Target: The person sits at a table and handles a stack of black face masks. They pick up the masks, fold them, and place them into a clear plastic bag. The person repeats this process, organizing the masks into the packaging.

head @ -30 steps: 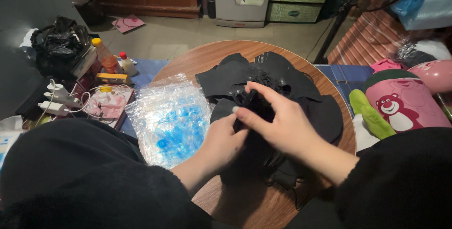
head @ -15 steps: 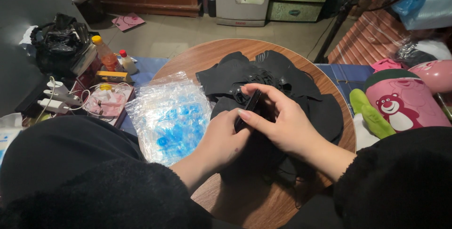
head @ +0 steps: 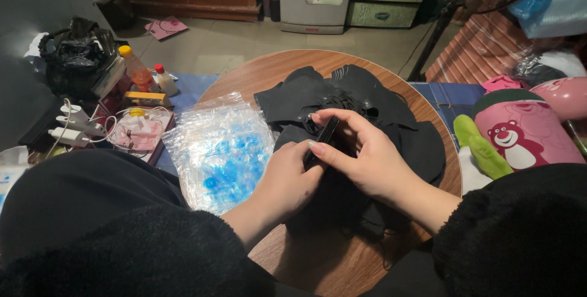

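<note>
Two hands meet over a round wooden table in the head view: the left hand and the right hand are closed together on a small black strip, pinched above a pile of black fabric pieces. A stack of clear plastic bags lies just left.

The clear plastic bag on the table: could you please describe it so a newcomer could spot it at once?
Start at the round wooden table. On its left side, beside the left hand, lies the clear plastic bag. It is crinkled and see-through with blue patches, unlike the black fabric pieces next to it.
</note>
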